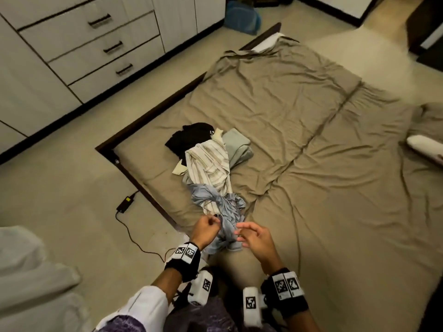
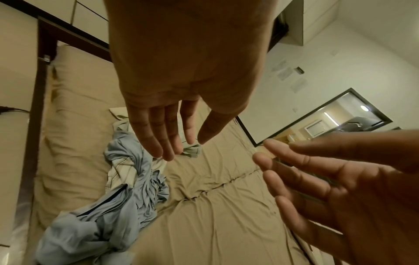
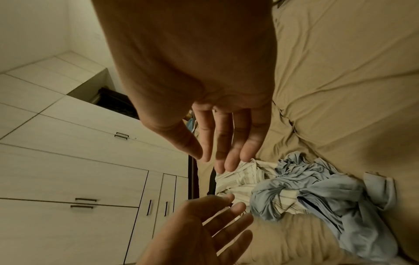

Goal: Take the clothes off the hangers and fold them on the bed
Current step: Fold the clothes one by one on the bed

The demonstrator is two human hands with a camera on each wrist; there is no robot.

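1. The clothes lie in a loose heap on the bed [image 1: 299,130], close to its left edge and running back from its near left corner; that likely keeps them within reach of the person standing at the foot.
2. Nearest is a light blue garment [image 1: 223,212], thin, soft and heavily creased, bunched into a twisted rope rather than spread flat. No hanger can be made out in it.
3. Behind it lies a cream striped shirt [image 1: 211,168], crumpled, partly overlapping the blue one. Further back sit a black garment [image 1: 187,137] and a pale grey-green folded piece [image 1: 237,147], which looks thicker and squarer.
4. The left hand [image 1: 206,232] hovers over the blue garment's near end. The wrist views show its fingers straight and apart, holding nothing; the head view, less clear, suggests a curl at the cloth's edge.
5. The right hand [image 1: 254,238] is beside it, fingers spread and relaxed, empty, just off the fabric.
6. The tan bed sheet [image 1: 359,212] is wrinkled, with a seam between two mattress sections, leaving broad free room for folding.
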